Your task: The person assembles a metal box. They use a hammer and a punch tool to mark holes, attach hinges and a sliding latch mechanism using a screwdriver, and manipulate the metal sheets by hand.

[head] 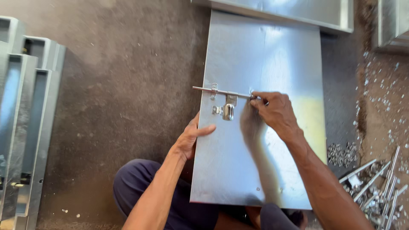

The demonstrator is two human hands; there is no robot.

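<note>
A concrete floor (128,85), dusty and grey, fills the view from the head camera. On it lies a large flat metal sheet (264,157), shiny and rectangular, its near edge resting between the person's knees and its far edge touching a metal tray (298,12) at the top of the frame. To the left, well apart from the sheet, stands a row of metal frames (25,106) set on edge. At the right edge a second metal box (394,25) shows only in part.

A slide bolt (223,93) lies across the upper part of the sheet, its rod horizontal and its left end jutting past the sheet's left edge; a small hasp plate (228,110) hangs just below the rod.

The right hand (275,113) rests on the sheet at the right end of the bolt, fingers drawn together and pinched on the rod's end piece. The left hand (191,138) grips the left edge of the sheet, thumb lying on top of the metal and the other fingers curled under, hidden from view.

To the lower right, a heap of loose bolt rods (379,187) lies on the floor, with a pile of small screws (341,153) just beside the sheet's right edge.
</note>
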